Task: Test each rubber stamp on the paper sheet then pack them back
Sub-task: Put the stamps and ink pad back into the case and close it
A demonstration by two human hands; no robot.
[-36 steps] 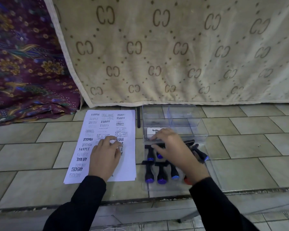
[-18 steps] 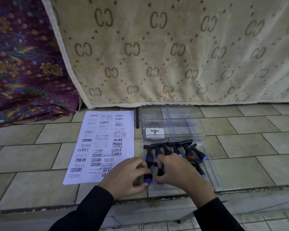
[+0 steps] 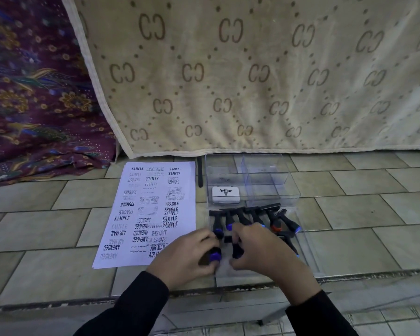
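Observation:
A white paper sheet (image 3: 141, 214) covered with stamped words lies on the tiled floor. To its right a clear plastic tray (image 3: 308, 260) holds several black rubber stamps (image 3: 255, 215) with blue ends and one with an orange end (image 3: 275, 226). My left hand (image 3: 187, 257) grips a blue-ended stamp (image 3: 215, 255) at the tray's near left corner. My right hand (image 3: 260, 248) pinches another black stamp (image 3: 237, 251) beside it. A white Artline ink pad (image 3: 226, 194) sits in the clear box behind.
A clear plastic box (image 3: 272, 180) with dividers stands behind the tray. A black pen-like stick (image 3: 199, 172) lies between the sheet and the box. A beige patterned blanket (image 3: 252, 73) hangs behind, purple floral cloth (image 3: 39, 93) at left. A floor step edge (image 3: 204, 297) runs near me.
My left hand left the paper and came right to the tray's near corner. My right hand drew back from the ink pad toward me; both now hold stamps in the front row.

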